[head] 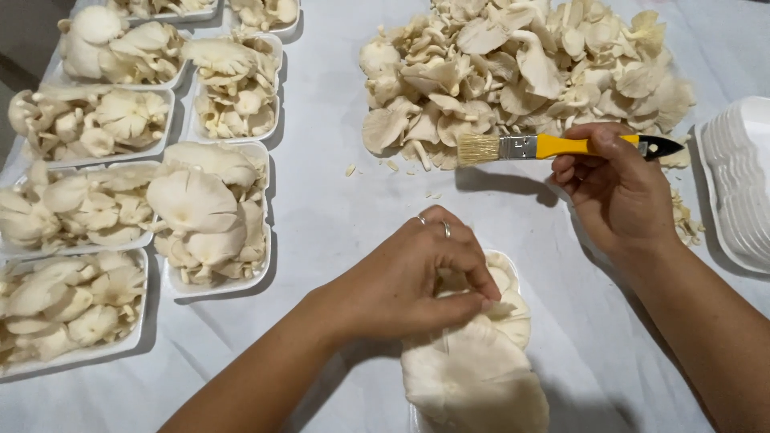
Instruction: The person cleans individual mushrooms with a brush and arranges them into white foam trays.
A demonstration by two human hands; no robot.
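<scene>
Yellow-handled brush (553, 147) sat in the right hand (618, 196), fingers curled shut around the handle, bristles pointing left, black handle end sticking out to the right. Brush was held level above the table (337, 232), just in front of the loose mushroom pile (521, 72), bristle tip near the pile's front edge.

Left hand (417, 285) was closed in a pinch, thumb and fingertips gripping the top of a mushroom cluster (473, 373). Rings on two fingers. Cluster rested in a white foam tray (513, 269) at bottom centre, only the tray's far rim showing; mushrooms covered the rest.

Hands were apart, right one up and to the right of the left.

Small mushroom crumbs (350, 169) were scattered on the white table cover between the pile and the left hand, more scraps (686, 220) just right of the right wrist.

Stack of empty foam trays (742, 184) stood at the right edge, beside the pile.

Left side: filled trays (216, 216) in rows, each heaped with oyster mushrooms, touching or nearly touching each other, well apart from both hands. Top ones were cut off by the frame.
</scene>
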